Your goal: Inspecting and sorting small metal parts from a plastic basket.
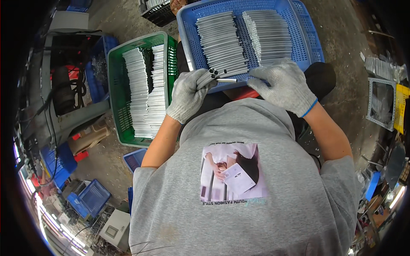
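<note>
My left hand (186, 94), in a grey knit glove, is closed around several short metal tubes (206, 80), whose dark hollow ends point up and right. One shiny tube (227, 80) sticks out sideways from this bunch toward my other hand. My right hand (285, 85), gloved alike with a blue cuff, hovers at the near rim of the blue crate (190, 47). Its thumb and fingers are bent but apart, and I see nothing between them. Inside that crate, silver tubes lie in two stacks, a left stack (220, 38) and a right stack (269, 36).
Left of the blue crate stands a green crate (112, 85) with more stacked tubes (139, 98). A metal machine frame (81, 115) is at the far left. Blue bins (94, 196) sit lower left. On the right are a grey rack (381, 104) and a yellow crate (401, 109).
</note>
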Motion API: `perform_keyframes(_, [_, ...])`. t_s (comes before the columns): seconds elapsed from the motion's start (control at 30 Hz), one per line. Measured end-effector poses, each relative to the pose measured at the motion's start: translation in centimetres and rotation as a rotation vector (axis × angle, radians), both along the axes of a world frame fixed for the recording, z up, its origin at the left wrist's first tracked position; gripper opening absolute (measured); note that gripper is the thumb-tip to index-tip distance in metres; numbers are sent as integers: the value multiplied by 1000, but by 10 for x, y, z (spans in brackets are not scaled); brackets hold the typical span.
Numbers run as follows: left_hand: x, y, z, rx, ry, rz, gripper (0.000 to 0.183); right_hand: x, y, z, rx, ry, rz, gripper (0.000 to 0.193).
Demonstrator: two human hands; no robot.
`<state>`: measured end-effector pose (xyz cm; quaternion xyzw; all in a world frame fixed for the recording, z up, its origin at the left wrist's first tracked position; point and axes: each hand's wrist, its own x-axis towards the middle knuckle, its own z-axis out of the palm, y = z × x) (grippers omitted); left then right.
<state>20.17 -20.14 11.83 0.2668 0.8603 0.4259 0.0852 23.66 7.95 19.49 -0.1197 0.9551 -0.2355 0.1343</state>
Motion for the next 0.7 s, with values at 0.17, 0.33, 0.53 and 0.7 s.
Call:
perform_keyframes(0.17, [6, 9, 11, -152, 236, 82, 24, 3, 0, 0, -56, -5, 3, 24])
perform_keyframes(0.33, [1, 14, 23, -143, 306, 13, 19, -2, 5, -6, -61, 42, -30, 24])
perform_keyframes(0.53, [4, 16, 21, -121, 256, 72, 18, 1, 2, -12, -74, 42, -17, 31])
perform_keyframes(0.7, [5, 17, 18, -157, 266, 94, 15, 1, 2, -5, -51, -52, -10, 31])
